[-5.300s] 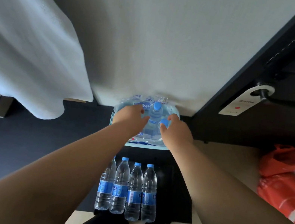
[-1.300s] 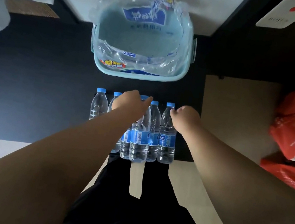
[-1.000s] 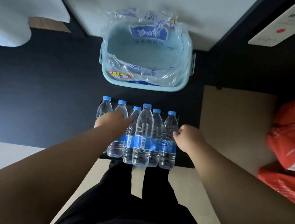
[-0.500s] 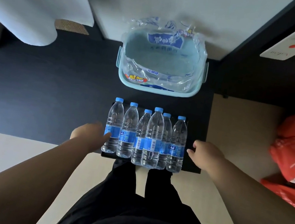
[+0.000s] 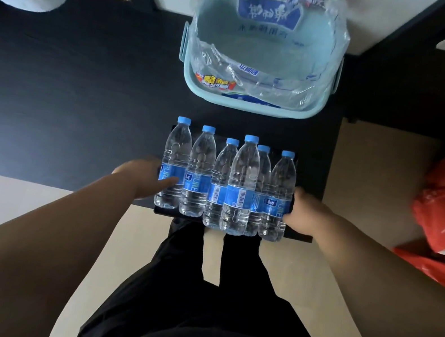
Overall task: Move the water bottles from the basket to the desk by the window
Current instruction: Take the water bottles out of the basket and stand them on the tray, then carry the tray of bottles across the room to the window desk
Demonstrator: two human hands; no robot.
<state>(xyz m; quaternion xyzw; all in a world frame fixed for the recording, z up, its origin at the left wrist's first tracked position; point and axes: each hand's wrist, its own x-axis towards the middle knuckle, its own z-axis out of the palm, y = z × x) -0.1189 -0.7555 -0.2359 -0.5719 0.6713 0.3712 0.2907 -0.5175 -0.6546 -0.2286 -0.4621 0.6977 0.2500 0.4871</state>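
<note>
The six bottles (image 5: 241, 183) stand upright in a tight row on a dark tray (image 5: 300, 236), at the table (image 5: 62, 110) edge just in front of the basket (image 5: 241, 107). The left hand (image 5: 148, 177) lays nearly straight fingers flat on the side of the bottle at one end. The right hand (image 5: 301, 212) rests against the bottle at the other end, its fingers a little bent and not closed round it. I think both hands press inward to make the row close, so that no bottle tips; one bottle stands slightly forward of the others. The basket holds no bottle, only crumpled clear wrap (image 5: 260, 81) that lines it. So the emptying looks finished.
</note>
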